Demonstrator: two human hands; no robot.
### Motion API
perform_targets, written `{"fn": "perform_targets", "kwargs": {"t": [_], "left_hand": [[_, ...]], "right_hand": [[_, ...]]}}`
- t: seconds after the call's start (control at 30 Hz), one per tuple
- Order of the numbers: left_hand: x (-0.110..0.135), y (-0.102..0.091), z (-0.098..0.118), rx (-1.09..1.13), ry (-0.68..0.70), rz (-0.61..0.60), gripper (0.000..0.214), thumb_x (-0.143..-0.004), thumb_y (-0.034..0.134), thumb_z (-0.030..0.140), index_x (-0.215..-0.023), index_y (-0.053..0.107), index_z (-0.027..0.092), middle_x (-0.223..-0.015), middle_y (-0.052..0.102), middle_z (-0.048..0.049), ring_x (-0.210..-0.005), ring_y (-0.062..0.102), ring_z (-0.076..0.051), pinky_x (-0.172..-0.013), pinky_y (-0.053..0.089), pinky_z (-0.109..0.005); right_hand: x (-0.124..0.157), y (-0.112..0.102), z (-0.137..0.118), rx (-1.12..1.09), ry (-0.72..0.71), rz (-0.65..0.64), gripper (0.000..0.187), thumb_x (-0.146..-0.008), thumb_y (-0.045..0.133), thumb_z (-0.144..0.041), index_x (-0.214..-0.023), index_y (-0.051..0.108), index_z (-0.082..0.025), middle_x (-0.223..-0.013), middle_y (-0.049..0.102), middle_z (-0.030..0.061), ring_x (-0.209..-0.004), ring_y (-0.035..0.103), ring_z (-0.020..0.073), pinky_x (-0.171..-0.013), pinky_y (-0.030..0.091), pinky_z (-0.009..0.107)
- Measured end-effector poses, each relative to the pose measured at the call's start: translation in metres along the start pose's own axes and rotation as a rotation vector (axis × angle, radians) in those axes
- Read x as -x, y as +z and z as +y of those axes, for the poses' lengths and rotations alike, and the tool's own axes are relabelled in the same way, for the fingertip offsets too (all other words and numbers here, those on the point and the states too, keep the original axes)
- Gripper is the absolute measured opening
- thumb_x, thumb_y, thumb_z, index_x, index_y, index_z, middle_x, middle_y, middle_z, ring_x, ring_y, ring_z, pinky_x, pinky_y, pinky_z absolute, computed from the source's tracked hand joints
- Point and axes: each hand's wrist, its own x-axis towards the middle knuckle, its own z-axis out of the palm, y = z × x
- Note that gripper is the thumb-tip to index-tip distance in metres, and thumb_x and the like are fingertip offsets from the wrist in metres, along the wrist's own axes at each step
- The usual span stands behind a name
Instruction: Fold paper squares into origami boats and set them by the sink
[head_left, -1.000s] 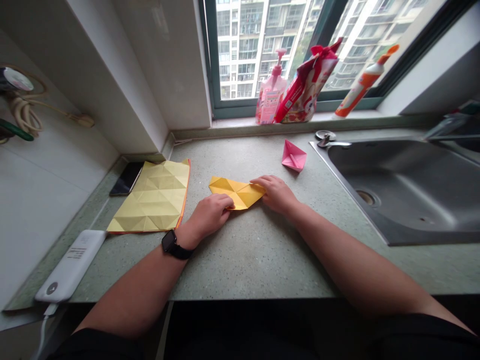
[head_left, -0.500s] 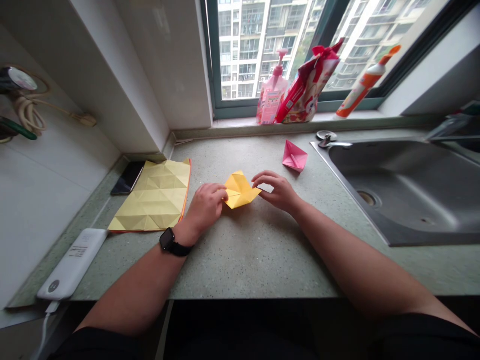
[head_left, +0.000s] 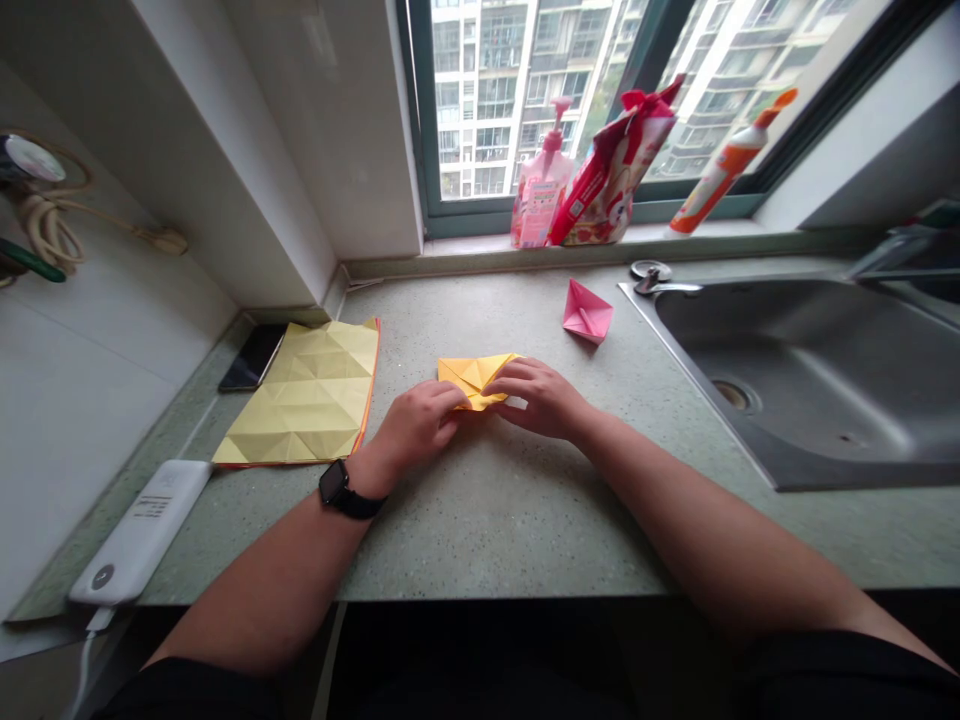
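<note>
A folded sheet of yellow origami paper point(head_left: 474, 374) lies between my hands over the middle of the counter, with creases running across it. At its lower left corner, my left hand point(head_left: 420, 418) is closed on the paper, fingertips at the edge. From the right, my right hand point(head_left: 541, 398) pinches the same paper, its fingers lying over the right side and the thumb below. Beyond my right hand a pink folded paper piece point(head_left: 588, 312) rests on the counter.
Left of my hands lie creased pale yellow sheets point(head_left: 304, 390), a dark phone point(head_left: 253, 358) and a white power bank point(head_left: 142, 530) with a cable. A steel sink point(head_left: 795, 380) is set in at the right. On the sill stand a pump bottle point(head_left: 540, 200), a red bag point(head_left: 619, 180) and an orange-white bottle point(head_left: 724, 175).
The yellow paper has turned, and its upper edge now lies flatter. My right hand has moved left onto it, and my left hand has shifted slightly right and down along its edge.
</note>
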Motion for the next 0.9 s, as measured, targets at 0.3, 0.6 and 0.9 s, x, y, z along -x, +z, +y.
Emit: {"fn": "perform_targets", "kwargs": {"t": [0.3,0.6,0.9], "left_hand": [[0.001,-0.009,-0.015,-0.021,-0.048,-0.053,0.024,-0.091,0.059,0.001,-0.096,0.07,0.022,-0.105,0.076,-0.0051,-0.096,0.072,-0.022,-0.085,0.055,-0.033],[0.002,-0.012,-0.009,-0.131,-0.119,-0.104,0.023,-0.096,0.078,0.041,-0.105,0.068,0.022,-0.109,0.075,-0.0063,-0.09,0.069,-0.024,-0.078,0.053,-0.034],[0.001,-0.001,-0.007,-0.161,-0.094,-0.066,0.031,-0.093,0.084,0.039,-0.113,0.068,0.023,-0.116,0.075,-0.009,-0.105,0.071,-0.029,-0.092,0.057,-0.042]], "right_hand": [[0.006,0.001,0.023,0.054,0.152,-0.137,0.023,-0.094,0.082,-0.027,-0.116,0.083,-0.03,-0.125,0.081,0.0078,-0.111,0.076,0.028,-0.101,0.06,0.049],[0.005,0.002,0.032,-0.047,0.163,-0.135,0.017,-0.096,0.08,-0.023,-0.112,0.084,-0.029,-0.122,0.082,0.0087,-0.11,0.077,0.026,-0.098,0.062,0.046],[0.006,0.003,0.029,0.009,0.133,-0.086,0.029,-0.091,0.086,-0.03,-0.12,0.083,-0.03,-0.127,0.081,0.009,-0.116,0.074,0.0299,-0.104,0.058,0.052]]}}
